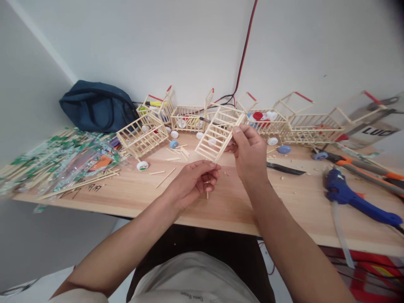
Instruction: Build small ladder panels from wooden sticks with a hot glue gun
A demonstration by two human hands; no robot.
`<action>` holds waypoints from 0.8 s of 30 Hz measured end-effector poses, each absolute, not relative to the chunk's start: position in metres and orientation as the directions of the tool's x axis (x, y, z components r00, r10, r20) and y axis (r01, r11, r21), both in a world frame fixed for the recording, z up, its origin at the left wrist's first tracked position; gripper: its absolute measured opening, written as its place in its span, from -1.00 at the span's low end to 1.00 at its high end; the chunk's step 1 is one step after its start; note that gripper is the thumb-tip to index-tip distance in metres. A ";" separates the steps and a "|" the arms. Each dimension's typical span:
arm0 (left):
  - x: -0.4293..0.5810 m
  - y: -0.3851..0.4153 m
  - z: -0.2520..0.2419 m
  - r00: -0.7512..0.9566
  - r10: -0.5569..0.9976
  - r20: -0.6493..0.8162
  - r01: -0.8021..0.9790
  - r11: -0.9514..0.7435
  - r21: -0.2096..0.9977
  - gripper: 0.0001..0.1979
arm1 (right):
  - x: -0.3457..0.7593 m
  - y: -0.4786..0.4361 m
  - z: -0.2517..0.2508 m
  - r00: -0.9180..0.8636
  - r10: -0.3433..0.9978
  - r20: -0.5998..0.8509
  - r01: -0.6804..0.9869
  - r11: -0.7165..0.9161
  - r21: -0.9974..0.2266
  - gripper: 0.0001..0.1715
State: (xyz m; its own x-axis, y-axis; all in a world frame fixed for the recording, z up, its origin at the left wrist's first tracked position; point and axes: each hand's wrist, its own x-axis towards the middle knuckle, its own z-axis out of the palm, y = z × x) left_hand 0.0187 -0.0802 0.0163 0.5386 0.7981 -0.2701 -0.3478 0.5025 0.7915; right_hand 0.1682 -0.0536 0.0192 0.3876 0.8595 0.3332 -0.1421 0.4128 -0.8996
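Observation:
Above the middle of the table, a small basket frame of thin wooden sticks (212, 142) is held up at a tilt. My right hand (251, 151) grips it along its right side, thumb on top. The fingers of my left hand (200, 179) are pinched at the frame's lower corner. A short stick (207, 195) pokes out below my left fingers. Behind stand several stick-built miniature shopping carts with red handles, such as the left one (143, 136) and the right one (315, 128). Some carry bottle-cap wheels, like the white cap (142, 166).
Wrapped chopsticks (63, 158) and a blue bag (97, 105) lie left. To the right are a blue glue gun (353, 198), orange-grey pliers (362, 166) and a black blade (285, 168). Loose sticks (166, 177) and a blue cap (284, 149) lie on the tabletop.

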 end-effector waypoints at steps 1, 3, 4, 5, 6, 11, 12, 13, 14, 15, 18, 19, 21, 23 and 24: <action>0.019 -0.080 0.016 0.539 0.799 -0.269 -0.347 0.501 0.793 -0.88 | 0.168 -0.054 0.019 0.389 0.859 0.331 -0.147 0.413 -0.899 -0.75; 0.019 -0.080 0.015 0.536 0.801 -0.265 -0.350 0.497 0.794 -0.89 | 0.169 -0.053 0.019 0.389 0.860 0.331 -0.165 0.418 -0.893 -0.76; 0.020 -0.079 0.014 0.534 0.803 -0.264 -0.352 0.495 0.794 -0.89 | 0.169 -0.053 0.018 0.389 0.860 0.329 -0.170 0.418 -0.892 -0.76; 0.020 -0.079 0.013 0.529 0.806 -0.264 -0.354 0.493 0.795 -0.90 | 0.169 -0.053 0.018 0.389 0.861 0.327 -0.170 0.416 -0.893 -0.75; 0.020 -0.079 0.013 0.521 0.811 -0.264 -0.358 0.488 0.796 -0.90 | 0.168 -0.053 0.018 0.390 0.863 0.322 -0.166 0.410 -0.897 -0.74; 0.022 -0.079 0.011 0.483 0.836 -0.260 -0.375 0.466 0.801 -0.91 | 0.168 -0.053 0.018 0.409 0.863 0.296 -0.147 0.383 -0.912 -0.72; 0.022 -0.080 0.012 0.480 0.837 -0.261 -0.375 0.465 0.802 -0.91 | 0.168 -0.053 0.018 0.415 0.861 0.294 -0.148 0.383 -0.912 -0.72; 0.021 -0.081 0.012 0.478 0.837 -0.267 -0.370 0.468 0.803 -0.91 | 0.169 -0.052 0.018 0.419 0.859 0.294 -0.151 0.385 -0.911 -0.72; 0.020 -0.082 0.012 0.475 0.836 -0.274 -0.364 0.471 0.804 -0.90 | 0.169 -0.052 0.019 0.423 0.857 0.294 -0.156 0.388 -0.908 -0.72; 0.019 -0.084 0.012 0.474 0.834 -0.282 -0.356 0.475 0.805 -0.89 | 0.170 -0.052 0.019 0.427 0.855 0.293 -0.164 0.392 -0.905 -0.72; 0.008 -0.089 0.011 0.464 0.833 -0.302 -0.312 0.473 0.824 -0.87 | 0.173 -0.051 0.019 0.437 0.850 0.295 -0.181 0.404 -0.897 -0.75; 0.002 -0.091 0.010 0.456 0.834 -0.312 -0.284 0.468 0.837 -0.87 | 0.174 -0.051 0.019 0.440 0.847 0.298 -0.179 0.408 -0.895 -0.75; -0.013 -0.095 0.007 0.429 0.846 -0.317 -0.235 0.443 0.865 -0.84 | 0.176 -0.050 0.019 0.449 0.840 0.304 -0.171 0.415 -0.894 -0.72; -0.032 -0.099 0.004 0.401 0.852 -0.337 -0.168 0.430 0.887 -0.82 | 0.178 -0.049 0.020 0.463 0.832 0.306 -0.169 0.422 -0.891 -0.69; -0.043 -0.101 0.004 0.404 0.845 -0.350 -0.104 0.423 0.900 -0.82 | 0.179 -0.049 0.019 0.467 0.829 0.306 -0.168 0.423 -0.891 -0.69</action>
